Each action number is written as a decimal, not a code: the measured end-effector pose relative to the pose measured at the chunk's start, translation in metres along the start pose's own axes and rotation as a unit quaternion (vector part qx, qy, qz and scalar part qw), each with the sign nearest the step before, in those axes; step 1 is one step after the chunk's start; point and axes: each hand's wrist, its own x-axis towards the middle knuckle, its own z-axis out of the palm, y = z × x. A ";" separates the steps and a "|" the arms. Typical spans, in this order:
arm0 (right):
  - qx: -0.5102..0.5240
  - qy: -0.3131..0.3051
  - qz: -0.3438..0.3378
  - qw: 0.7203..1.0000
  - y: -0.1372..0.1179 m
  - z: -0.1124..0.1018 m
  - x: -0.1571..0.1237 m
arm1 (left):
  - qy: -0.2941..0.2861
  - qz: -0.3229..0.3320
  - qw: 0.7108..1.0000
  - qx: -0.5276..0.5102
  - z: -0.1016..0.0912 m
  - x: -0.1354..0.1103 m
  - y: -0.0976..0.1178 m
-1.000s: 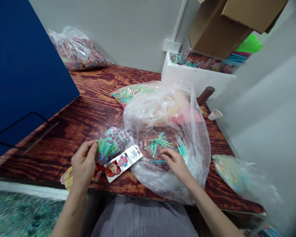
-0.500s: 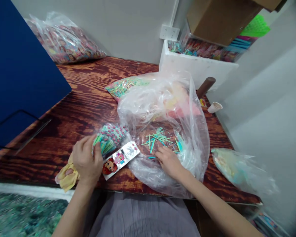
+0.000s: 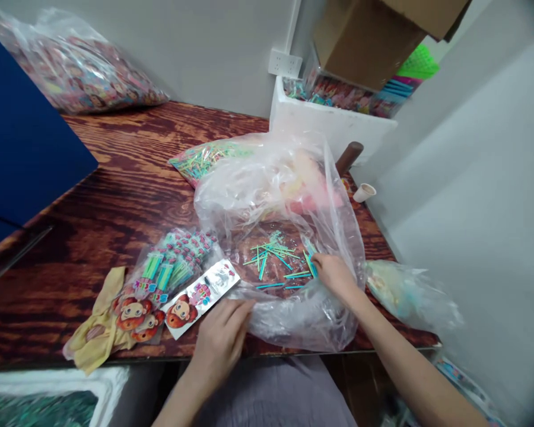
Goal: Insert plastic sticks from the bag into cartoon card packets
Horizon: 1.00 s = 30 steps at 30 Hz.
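Several thin blue and green sticks (image 3: 271, 252) lie loose with pale crumbs inside a large clear plastic bag (image 3: 338, 219) spread on the table. My right hand (image 3: 336, 276) reaches over the bag's right side, fingertips pinched on a small bunch of sticks (image 3: 309, 264). My left hand (image 3: 225, 335) is at the bag's near left edge with fingers loosely stretched and nothing visible in them. Just beyond it lies a flat white wrapper (image 3: 202, 299) printed with a red-haired cartoon face. Filled packets of sticks (image 3: 167, 267) are piled left of the wrapper.
A yellow cloth-like piece (image 3: 100, 332) lies at the table's front left. A blue panel (image 3: 31, 142) stands at left; behind are a stuffed clear bag (image 3: 89, 71) and a white foam box (image 3: 329, 118). A paper cup (image 3: 365, 192) and another bag (image 3: 409, 293) sit at right.
My left hand has left the packets of sticks and moved right, to the bag's near edge. My right hand has shifted right to the bunch of sticks. The view has turned slightly.
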 end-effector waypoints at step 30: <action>-0.078 -0.081 0.116 0.987 0.019 0.000 0.025 | -0.071 -0.036 0.997 -0.014 0.035 -0.008 -0.031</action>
